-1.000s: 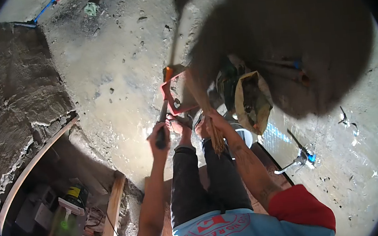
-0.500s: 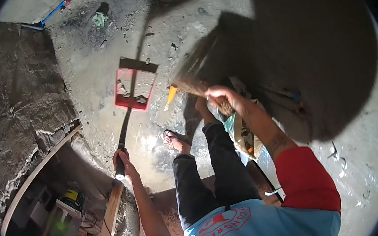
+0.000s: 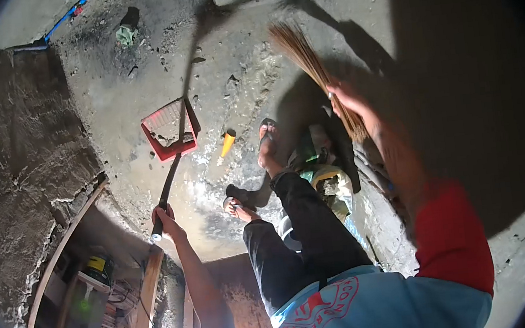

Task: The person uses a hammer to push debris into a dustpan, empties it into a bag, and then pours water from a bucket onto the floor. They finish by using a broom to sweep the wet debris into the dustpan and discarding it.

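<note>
Dustpan (image 3: 168, 130) rests on the floor (image 3: 117, 105) with some rubble already in it, the left hand (image 3: 165, 220) closing its grip round the long handle. The right hand (image 3: 348, 100) clasps the broom (image 3: 306, 57), bristles lifted. Grit and an orange scrap (image 3: 227, 142) lie unswept beside the pan.

Left grip (image 3: 165, 220), right grip (image 3: 341, 97), seemingly tight
</note>
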`<state>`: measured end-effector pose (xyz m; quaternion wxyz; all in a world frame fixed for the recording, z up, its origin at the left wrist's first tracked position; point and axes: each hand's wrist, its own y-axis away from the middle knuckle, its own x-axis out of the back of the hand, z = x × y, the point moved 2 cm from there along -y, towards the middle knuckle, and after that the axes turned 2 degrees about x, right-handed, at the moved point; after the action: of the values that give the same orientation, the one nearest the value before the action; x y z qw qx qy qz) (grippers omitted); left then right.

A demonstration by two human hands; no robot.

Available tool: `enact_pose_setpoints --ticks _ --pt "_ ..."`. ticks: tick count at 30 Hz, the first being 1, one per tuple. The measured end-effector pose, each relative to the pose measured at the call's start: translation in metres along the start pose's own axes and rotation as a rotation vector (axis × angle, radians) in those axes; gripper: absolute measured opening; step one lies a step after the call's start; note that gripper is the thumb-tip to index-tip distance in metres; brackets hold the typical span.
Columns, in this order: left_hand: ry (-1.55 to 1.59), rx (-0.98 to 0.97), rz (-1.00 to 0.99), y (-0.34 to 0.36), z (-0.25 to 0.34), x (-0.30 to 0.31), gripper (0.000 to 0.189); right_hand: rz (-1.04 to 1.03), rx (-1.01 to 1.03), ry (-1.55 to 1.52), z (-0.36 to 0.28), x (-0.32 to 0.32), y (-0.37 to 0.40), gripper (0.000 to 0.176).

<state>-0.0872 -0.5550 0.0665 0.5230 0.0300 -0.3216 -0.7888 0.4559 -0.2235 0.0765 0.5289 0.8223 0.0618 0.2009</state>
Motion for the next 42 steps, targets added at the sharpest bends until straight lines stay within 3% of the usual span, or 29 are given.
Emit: enact_pose_setpoints --ticks 3,6,7,8,9,10,11,16,20,22,23,24,25,26,27,31,33,35,36,37,38,39,40,41,42 --pt "-0.007 -0.003 0.036 0.011 -0.003 -0.015 0.029 -0.146 0.038 -0.044 0.012 -0.022 0.034 0.022" --pt "0.011 0.024 0.055 0.017 -0.002 -0.020 0.027 -0.427 -0.109 0.081 0.023 -0.031 -0.022 0.030" --pt "0.010 0.020 0.060 0.018 -0.002 -0.021 0.026 -0.436 -0.086 0.061 0.028 -0.020 -0.067 0.029" --pt "0.009 0.016 0.062 0.015 -0.002 -0.019 0.026 -0.215 0.222 -0.262 0.003 -0.008 -0.047 0.033" --pt "0.017 0.018 0.052 0.008 -0.008 -0.012 0.025 -0.305 0.164 -0.204 -0.013 0.003 -0.090 0.031" --pt "0.004 0.009 0.034 0.006 -0.006 -0.011 0.026 -0.239 0.206 -0.205 -0.034 0.014 -0.095 0.029" --pt "-0.002 0.015 0.035 0.007 -0.004 -0.013 0.025 -0.149 0.205 0.144 -0.060 0.014 -0.125 0.027" --pt "-0.023 0.016 0.028 0.008 0.000 -0.016 0.024 -0.040 0.152 0.203 -0.064 0.027 -0.026 0.025" --pt "-0.022 0.000 0.033 0.003 0.002 -0.023 0.024 -0.139 -0.020 0.271 -0.030 -0.007 0.006 0.026" --pt "-0.028 0.009 0.038 0.002 0.005 -0.023 0.025 -0.357 -0.057 0.435 -0.023 -0.012 -0.049 0.023" --pt "-0.024 0.015 0.047 0.004 0.009 -0.024 0.024 -0.333 0.094 0.425 -0.011 -0.006 -0.098 0.027" --pt "-0.018 0.019 0.052 0.004 0.011 -0.026 0.023 -0.249 0.241 0.114 -0.013 -0.002 -0.130 0.024" --pt "-0.037 0.040 0.039 0.003 0.011 -0.023 0.024 -0.202 0.222 0.384 -0.066 -0.009 -0.137 0.023" --pt "-0.041 0.037 0.024 0.004 0.011 -0.021 0.024 -0.083 0.230 0.311 -0.105 -0.015 -0.113 0.022" --pt "-0.021 0.035 0.034 0.003 0.008 -0.020 0.024 -0.126 0.300 0.327 -0.121 -0.014 -0.115 0.020" --pt "-0.010 0.027 0.028 0.004 0.001 -0.014 0.023 0.057 0.371 0.434 -0.129 -0.008 -0.031 0.025" --pt "0.000 0.034 0.036 0.003 0.001 -0.016 0.023 -0.031 0.334 0.231 -0.114 0.007 -0.009 0.026" --pt "0.001 0.045 0.038 0.001 0.002 -0.018 0.023 -0.011 0.153 0.227 -0.091 0.006 0.009 0.021" --pt "-0.012 0.032 0.050 -0.001 0.004 -0.019 0.022 -0.054 -0.035 0.205 -0.078 -0.003 0.004 0.027" --pt "-0.021 0.018 0.065 -0.003 0.006 -0.021 0.020 -0.146 -0.142 -0.034 -0.043 -0.016 -0.020 0.027" --pt "-0.019 0.019 0.068 -0.004 0.005 -0.020 0.020 -0.334 -0.110 -0.536 -0.017 -0.034 -0.020 0.026" --pt "-0.018 0.032 0.070 -0.006 0.006 -0.017 0.020 -0.766 -0.394 -0.813 0.021 -0.065 -0.077 0.033" --pt "-0.018 0.041 0.067 -0.009 0.006 -0.016 0.020 -0.706 -0.364 -0.735 0.032 -0.106 -0.089 0.047" --pt "-0.001 0.035 0.062 -0.010 0.005 -0.014 0.020 -0.986 -0.635 -0.884 0.045 -0.147 -0.111 0.048" --pt "-0.024 0.040 0.038 -0.011 0.004 -0.011 0.022 -0.923 -0.340 -0.772 0.036 -0.181 -0.104 0.048"
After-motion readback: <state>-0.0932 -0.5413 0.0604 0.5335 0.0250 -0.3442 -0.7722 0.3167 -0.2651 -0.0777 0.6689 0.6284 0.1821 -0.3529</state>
